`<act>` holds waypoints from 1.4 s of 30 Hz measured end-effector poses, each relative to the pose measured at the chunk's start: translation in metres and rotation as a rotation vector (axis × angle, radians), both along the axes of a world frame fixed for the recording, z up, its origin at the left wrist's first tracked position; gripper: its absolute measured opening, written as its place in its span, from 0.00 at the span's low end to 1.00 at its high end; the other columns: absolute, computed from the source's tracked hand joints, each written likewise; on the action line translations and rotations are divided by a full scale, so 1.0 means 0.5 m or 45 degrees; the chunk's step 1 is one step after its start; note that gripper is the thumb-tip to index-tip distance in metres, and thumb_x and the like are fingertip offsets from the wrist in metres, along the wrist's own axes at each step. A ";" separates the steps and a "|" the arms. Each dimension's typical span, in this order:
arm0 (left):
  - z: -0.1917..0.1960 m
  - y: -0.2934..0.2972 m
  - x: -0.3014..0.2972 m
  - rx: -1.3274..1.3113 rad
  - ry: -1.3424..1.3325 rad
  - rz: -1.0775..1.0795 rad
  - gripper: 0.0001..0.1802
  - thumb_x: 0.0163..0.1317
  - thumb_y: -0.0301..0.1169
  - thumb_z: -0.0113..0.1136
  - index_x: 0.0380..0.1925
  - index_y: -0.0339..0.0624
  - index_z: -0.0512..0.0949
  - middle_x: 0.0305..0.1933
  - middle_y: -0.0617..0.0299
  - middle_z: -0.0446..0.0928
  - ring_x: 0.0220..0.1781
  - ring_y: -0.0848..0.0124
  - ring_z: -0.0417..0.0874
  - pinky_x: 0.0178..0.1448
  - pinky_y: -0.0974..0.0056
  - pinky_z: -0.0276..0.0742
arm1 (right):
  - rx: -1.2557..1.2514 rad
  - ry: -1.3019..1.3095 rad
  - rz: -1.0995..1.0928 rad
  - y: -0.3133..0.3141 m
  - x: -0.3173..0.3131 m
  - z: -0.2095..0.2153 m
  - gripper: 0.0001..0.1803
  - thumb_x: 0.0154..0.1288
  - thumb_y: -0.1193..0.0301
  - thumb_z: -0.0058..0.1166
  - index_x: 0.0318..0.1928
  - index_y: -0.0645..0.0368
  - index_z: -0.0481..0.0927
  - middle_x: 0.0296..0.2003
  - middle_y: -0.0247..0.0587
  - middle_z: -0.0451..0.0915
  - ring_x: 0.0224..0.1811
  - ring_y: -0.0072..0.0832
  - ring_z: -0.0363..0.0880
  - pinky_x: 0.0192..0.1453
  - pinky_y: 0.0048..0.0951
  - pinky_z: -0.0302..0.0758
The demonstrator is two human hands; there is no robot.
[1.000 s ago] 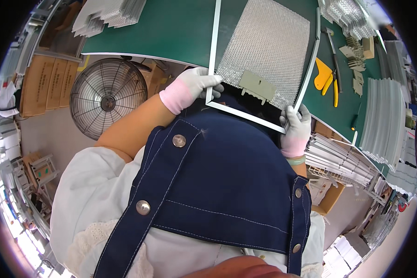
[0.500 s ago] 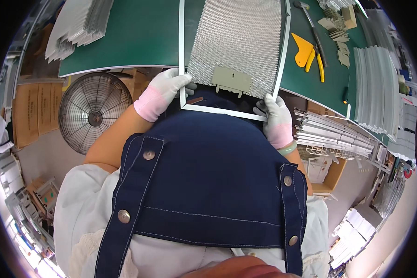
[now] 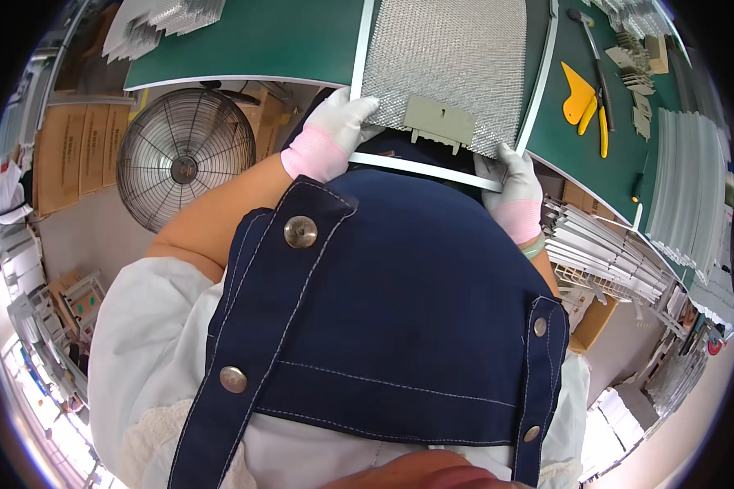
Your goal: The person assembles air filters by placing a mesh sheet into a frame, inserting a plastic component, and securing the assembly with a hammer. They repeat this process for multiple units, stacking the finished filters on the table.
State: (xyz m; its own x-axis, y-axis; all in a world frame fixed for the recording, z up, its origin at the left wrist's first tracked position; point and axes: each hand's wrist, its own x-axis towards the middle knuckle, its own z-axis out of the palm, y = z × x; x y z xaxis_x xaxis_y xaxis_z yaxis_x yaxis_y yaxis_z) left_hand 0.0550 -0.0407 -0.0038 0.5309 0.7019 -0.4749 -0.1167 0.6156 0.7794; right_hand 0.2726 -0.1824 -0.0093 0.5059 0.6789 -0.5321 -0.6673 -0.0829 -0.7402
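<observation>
A white rectangular metal frame [image 3: 420, 169] overhangs the near edge of the green table, its closest bar by my apron. My left hand [image 3: 340, 126], in a white and pink glove, is closed round the frame's left near corner. The right near corner is held by my right hand [image 3: 515, 186], gloved alike, with its thumb on top. Inside the frame lies a silver mesh sheet [image 3: 448, 57]; its near edge stops short of the near bar. A small grey-green plate with prongs [image 3: 440, 122] sits on the mesh at that edge. The frame's far end is out of view.
On the green table [image 3: 285, 41], right of the frame, lie a hammer [image 3: 593, 41], a yellow scraper [image 3: 577, 96] and yellow-handled pliers [image 3: 602, 130]. Stacked silver strips [image 3: 689, 187] line the right side. A black fan [image 3: 185, 163] stands at left, below the table edge.
The view has shifted, so the table, fan and frame appear farther right and higher. Both hands keep their hold on the frame corners. The grey-green plate stays at the mesh edge.
</observation>
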 end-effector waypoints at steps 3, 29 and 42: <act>0.020 0.001 -0.004 -0.166 -0.018 0.079 0.21 0.72 0.30 0.47 0.61 0.33 0.64 0.64 0.51 0.70 0.64 0.60 0.73 0.72 0.47 0.67 | 0.002 0.147 0.030 -0.003 0.009 -0.010 0.12 0.73 0.67 0.51 0.52 0.59 0.71 0.44 0.39 0.75 0.49 0.33 0.77 0.64 0.49 0.73; -0.006 -0.001 -0.043 0.263 0.310 -0.085 0.22 0.73 0.37 0.54 0.58 0.31 0.69 0.51 0.57 0.76 0.49 0.70 0.80 0.56 0.64 0.79 | -0.416 -0.589 0.784 -0.018 0.025 0.039 0.18 0.75 0.60 0.52 0.53 0.60 0.76 0.44 0.33 0.81 0.43 0.20 0.79 0.49 0.29 0.79; -0.028 0.012 -0.045 0.475 0.431 -0.412 0.24 0.74 0.39 0.52 0.60 0.30 0.68 0.54 0.56 0.77 0.51 0.70 0.80 0.58 0.63 0.78 | 0.165 0.069 0.203 -0.012 -0.009 0.044 0.16 0.74 0.78 0.44 0.59 0.67 0.66 0.51 0.47 0.76 0.54 0.37 0.78 0.66 0.44 0.74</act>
State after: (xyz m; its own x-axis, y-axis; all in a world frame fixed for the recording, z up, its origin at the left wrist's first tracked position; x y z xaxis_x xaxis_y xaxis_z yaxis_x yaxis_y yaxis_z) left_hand 0.0325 -0.0348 -0.0179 0.6076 0.6820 -0.4071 0.3234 0.2557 0.9110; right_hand 0.2680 -0.1884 0.0128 0.3592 0.8129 -0.4585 -0.6926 -0.0971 -0.7147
